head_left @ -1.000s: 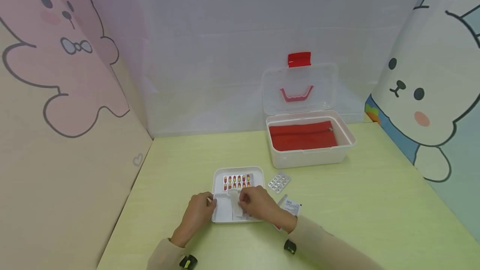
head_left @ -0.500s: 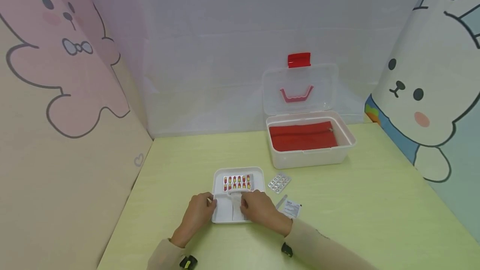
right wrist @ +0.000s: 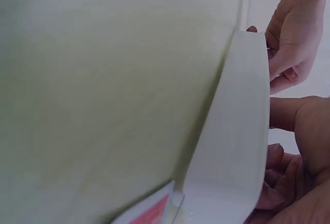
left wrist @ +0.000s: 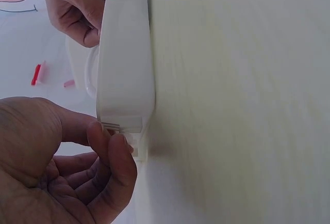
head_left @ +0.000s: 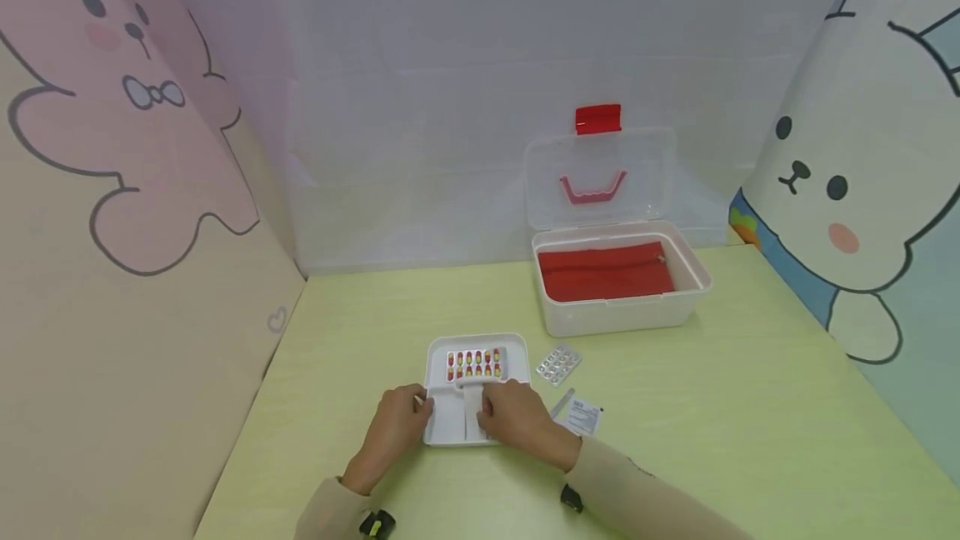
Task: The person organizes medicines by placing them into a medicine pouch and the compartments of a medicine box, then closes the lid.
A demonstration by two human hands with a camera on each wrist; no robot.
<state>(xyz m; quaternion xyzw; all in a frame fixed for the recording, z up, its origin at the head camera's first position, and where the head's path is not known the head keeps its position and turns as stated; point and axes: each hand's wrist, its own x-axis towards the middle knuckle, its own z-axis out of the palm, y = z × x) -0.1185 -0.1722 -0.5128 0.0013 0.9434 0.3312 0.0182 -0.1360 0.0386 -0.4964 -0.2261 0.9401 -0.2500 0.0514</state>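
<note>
A shallow white compartment box (head_left: 446, 423) lies on the table, a blister pack of red-and-yellow capsules (head_left: 475, 364) in its back part. My left hand (head_left: 397, 419) pinches the box's left edge between thumb and forefinger; in the left wrist view those fingertips (left wrist: 122, 149) are at its corner. Over the front compartment, my right hand (head_left: 513, 417) has curled fingers and pinches the side of a narrow white strip (head_left: 472, 413), which stretches from the divider to near the front wall. The box's side wall (right wrist: 232, 131) hides the right fingertips in the right wrist view.
Right of the box lie a silver blister pack (head_left: 558, 365), a white packet (head_left: 584, 417) and a thin grey stick (head_left: 562, 402). Farther back stands a white case (head_left: 622, 315) with its clear lid (head_left: 645, 177) raised and a red zip pouch (head_left: 607, 273) inside.
My right hand has shifted slightly toward the left and lower over the front compartment, and the white strip, tilted up before, now lies flatter. My left hand keeps its hold on the box edge.
</note>
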